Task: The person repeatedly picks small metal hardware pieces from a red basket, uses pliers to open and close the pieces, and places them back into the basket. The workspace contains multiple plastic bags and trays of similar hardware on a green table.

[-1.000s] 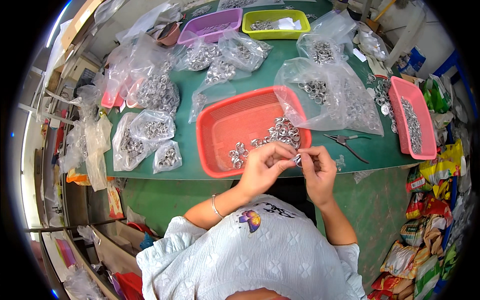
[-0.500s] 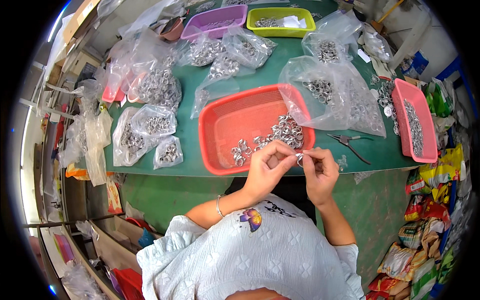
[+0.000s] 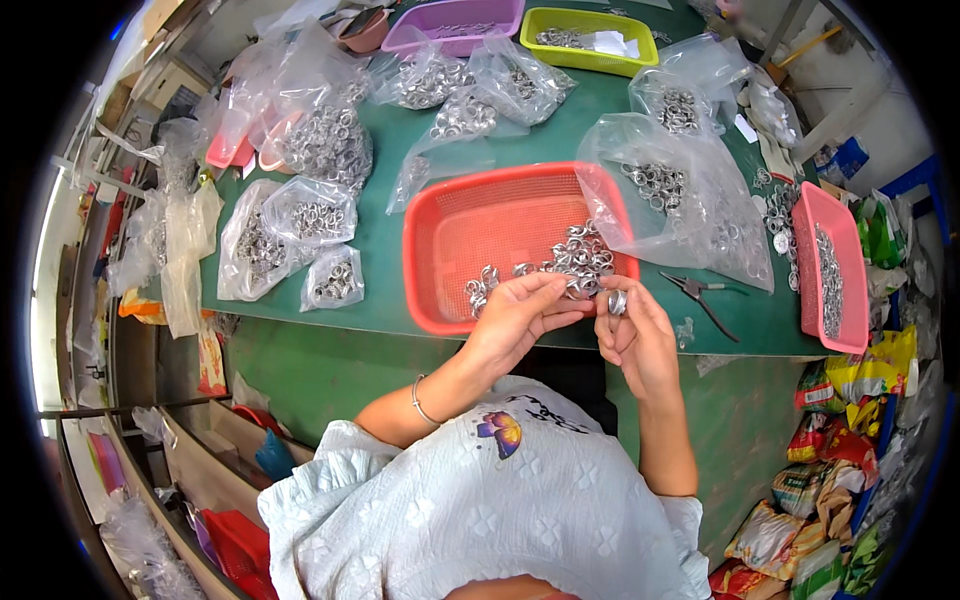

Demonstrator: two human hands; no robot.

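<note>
My right hand (image 3: 640,335) pinches a silver metal ring (image 3: 617,302) between thumb and fingers, just in front of the basket's near rim. Beside it, my left hand (image 3: 515,318) reaches over that rim with its fingers stretched out, fingertips close to the heap of loose rings (image 3: 585,262); nothing shows plainly in its grasp. The red plastic basket (image 3: 425,235) has a perforated floor. Its rings lie mostly at the right, and a smaller cluster of rings (image 3: 482,287) sits near the left hand, partly hidden by it.
Black-handled pliers (image 3: 700,295) lie right of the basket. A pink basket (image 3: 850,300) of small metal parts stands at the right edge. Clear bags of rings (image 3: 655,185) overlap the red basket's right rim; more bags (image 3: 325,145) crowd the left. Purple (image 3: 500,18) and yellow-green trays (image 3: 640,60) stand at the back.
My hands, earlier together at one ring, have moved apart. The left has opened toward the heap; the right has turned, still holding a ring. The whole view has shifted slightly.
</note>
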